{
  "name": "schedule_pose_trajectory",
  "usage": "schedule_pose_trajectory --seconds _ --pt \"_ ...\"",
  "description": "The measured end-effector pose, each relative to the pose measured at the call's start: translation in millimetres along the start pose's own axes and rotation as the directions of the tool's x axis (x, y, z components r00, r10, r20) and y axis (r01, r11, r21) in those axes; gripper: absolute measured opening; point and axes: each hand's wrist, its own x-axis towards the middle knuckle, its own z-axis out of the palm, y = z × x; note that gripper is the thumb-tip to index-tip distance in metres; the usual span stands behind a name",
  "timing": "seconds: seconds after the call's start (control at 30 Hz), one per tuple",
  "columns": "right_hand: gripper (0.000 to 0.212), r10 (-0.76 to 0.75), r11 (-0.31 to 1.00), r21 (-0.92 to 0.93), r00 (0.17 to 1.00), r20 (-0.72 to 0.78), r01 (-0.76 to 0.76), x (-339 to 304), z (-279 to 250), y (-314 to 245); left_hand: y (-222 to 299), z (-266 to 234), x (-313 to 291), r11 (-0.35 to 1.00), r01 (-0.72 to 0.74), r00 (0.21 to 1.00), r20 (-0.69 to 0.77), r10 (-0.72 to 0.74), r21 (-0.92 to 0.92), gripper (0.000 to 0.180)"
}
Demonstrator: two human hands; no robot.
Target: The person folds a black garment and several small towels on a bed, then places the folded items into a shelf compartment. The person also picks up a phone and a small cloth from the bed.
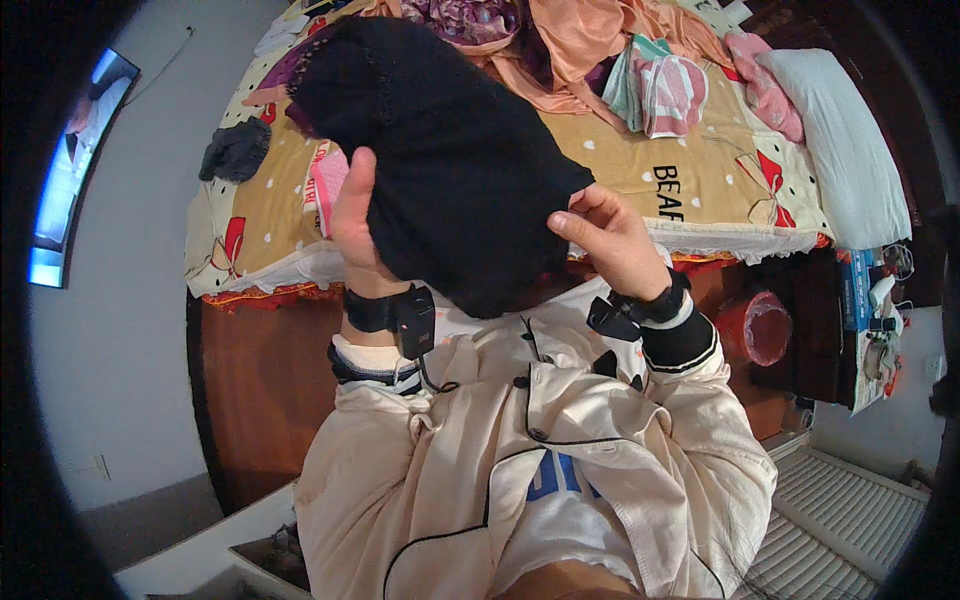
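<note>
Black cloth (450,170): I see it at both hands, over the near edge of the bed (610,170).
Cloth axis: slanted, upper left to lower right; far end points out across the bed, near end down my view.
Left hand (365,235): at the cloth's left edge, thumb up; other fingers hidden, I can't tell their state.
Right hand (612,238): thumb and fingertips pinching the right corner.
Grey bundle (236,149): on the bed, left of the cloth.

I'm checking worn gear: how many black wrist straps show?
2: one black wrist strap around the wrist of the left hand, the other around the wrist of the right hand. Any more under the shiny cream sleeves would be hidden.
</note>
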Motion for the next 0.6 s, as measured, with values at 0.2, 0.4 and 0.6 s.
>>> schedule_pose_trajectory --seconds 0.2,0.4,0.6 --pt "0.022 -0.257 0.942 -0.222 0.967 0.003 0.251 -2 4 -6 -7 15 -13 0.990 -0.112 0.993 -0.037 0.116 0.090 0.050" --pt "0.027 -0.206 0.946 -0.256 0.978 -0.011 0.197 -1 6 -9 -5 16 -13 0.981 -0.129 0.979 -0.142 0.149 0.143 0.049" --pt "0.026 -0.770 0.426 -0.693 0.636 0.060 0.582 5 3 -17 -2 11 -17 0.711 -0.159 0.901 -0.194 0.389 0.685 0.051"
